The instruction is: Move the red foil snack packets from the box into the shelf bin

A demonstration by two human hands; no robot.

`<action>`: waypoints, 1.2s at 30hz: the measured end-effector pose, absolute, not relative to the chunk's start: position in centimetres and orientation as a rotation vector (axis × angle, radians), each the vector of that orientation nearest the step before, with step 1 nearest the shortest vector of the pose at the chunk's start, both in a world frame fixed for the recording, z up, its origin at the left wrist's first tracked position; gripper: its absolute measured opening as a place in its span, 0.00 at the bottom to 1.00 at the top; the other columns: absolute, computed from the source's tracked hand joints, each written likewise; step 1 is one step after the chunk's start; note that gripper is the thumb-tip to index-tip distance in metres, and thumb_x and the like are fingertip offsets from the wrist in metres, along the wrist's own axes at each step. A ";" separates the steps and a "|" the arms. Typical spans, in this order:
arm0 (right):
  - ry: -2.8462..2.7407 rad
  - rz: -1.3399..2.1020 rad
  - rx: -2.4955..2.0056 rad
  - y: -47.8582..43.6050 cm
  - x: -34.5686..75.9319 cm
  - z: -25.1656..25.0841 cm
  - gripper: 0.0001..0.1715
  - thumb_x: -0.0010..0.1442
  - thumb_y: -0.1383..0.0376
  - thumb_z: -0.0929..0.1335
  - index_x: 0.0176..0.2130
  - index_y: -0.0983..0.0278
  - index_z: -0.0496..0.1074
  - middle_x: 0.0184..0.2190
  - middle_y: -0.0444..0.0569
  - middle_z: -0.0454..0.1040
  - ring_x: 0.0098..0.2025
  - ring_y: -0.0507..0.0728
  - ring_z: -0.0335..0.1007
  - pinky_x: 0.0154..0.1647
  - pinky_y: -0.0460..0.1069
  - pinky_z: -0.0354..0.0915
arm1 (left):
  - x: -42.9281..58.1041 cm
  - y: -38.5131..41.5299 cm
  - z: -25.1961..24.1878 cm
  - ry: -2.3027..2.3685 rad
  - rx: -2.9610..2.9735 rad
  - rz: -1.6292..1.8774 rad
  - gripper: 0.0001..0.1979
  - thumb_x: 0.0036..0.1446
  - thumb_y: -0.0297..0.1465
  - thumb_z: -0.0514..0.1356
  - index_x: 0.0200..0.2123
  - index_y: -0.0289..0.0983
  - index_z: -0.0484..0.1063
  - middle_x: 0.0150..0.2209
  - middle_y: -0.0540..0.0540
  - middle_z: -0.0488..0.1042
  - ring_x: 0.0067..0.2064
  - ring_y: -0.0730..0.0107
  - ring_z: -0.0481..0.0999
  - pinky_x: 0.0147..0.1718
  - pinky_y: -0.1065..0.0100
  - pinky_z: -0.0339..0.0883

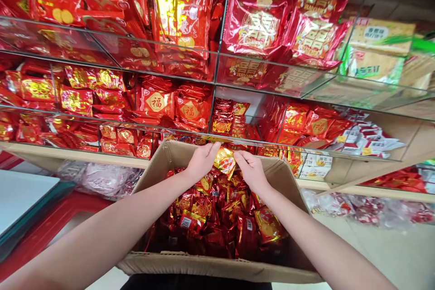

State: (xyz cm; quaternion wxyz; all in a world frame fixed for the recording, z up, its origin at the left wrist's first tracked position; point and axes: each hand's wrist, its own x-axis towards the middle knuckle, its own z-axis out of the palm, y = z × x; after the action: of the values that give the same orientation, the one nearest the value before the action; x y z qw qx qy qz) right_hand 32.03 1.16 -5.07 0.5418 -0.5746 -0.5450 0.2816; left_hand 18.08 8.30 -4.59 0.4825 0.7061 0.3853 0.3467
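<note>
An open cardboard box sits below me, filled with several small red and gold foil snack packets. Both my hands reach over its far end. My left hand and my right hand pinch the two sides of one gold and red packet, held just above the pile and close to the lowest glass bin.
Tiered glass display bins rise ahead, packed with red foil packets; green and tan packs lie upper right, white ones at right. A wooden shelf edge runs below, with plastic bags under it. A white surface at left.
</note>
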 end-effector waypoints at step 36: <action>-1.072 0.918 -1.163 1.3 31.7 -3.8 0.18 0.45 0.60 0.68 0.37 0.61 0.63 0.33 0.44 0.70 0.35 0.52 0.65 0.35 0.47 0.62 | 17.7 7.7 -2.5 0.672 1.620 0.545 0.15 0.41 0.36 0.61 0.34 0.36 0.66 0.27 0.51 0.71 0.23 0.74 0.70 0.23 0.71 0.65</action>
State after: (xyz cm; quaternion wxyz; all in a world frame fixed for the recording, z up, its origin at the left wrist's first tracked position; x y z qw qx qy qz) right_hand 31.68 1.29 -3.76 0.6103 -0.5040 -0.4642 0.3976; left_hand 17.70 7.66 -2.47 0.6073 0.7007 0.2907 0.2360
